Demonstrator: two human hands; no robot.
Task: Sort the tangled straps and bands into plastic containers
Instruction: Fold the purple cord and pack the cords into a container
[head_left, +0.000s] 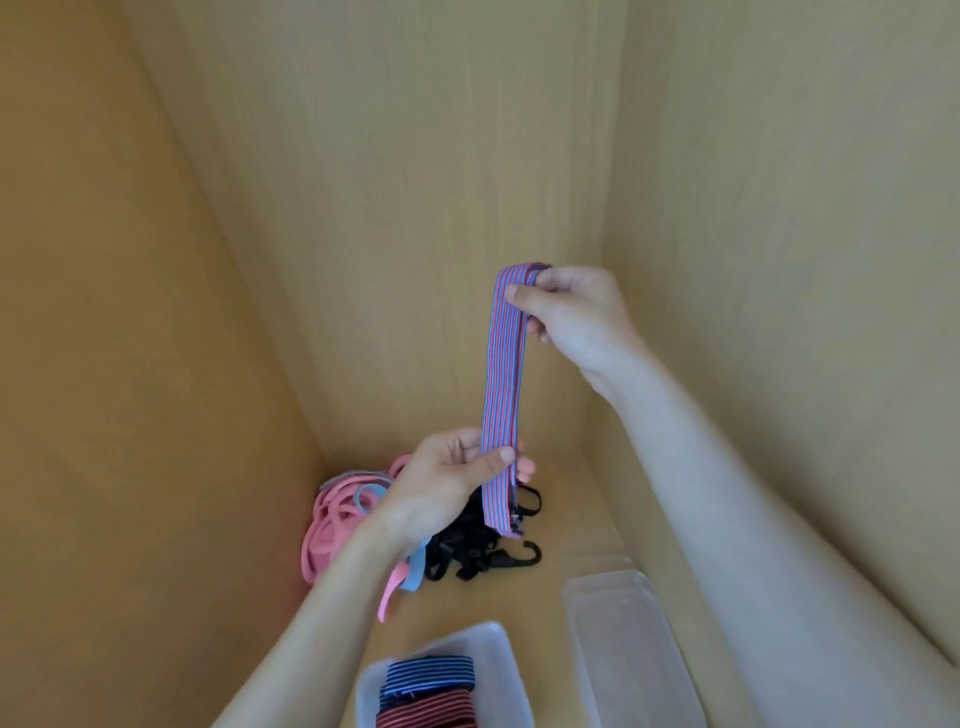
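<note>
Striped band (503, 395): upright, taut between both hands, above the tangle.
Right hand (576, 317): fingers and thumb pinch its top fold.
Left hand (452, 478): thumb clamps it low down.
Tangle (332, 519): far left, against the wall.
Left container (498, 654): near edge, holding folded bands (431, 675).
Right container (623, 649): just beside it.
Open room: bare floor right of the tangle.

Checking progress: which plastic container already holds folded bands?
The container beside the left forearm: folded blue-striped and red-striped bands lie in it. The container to its right shows none.
</note>
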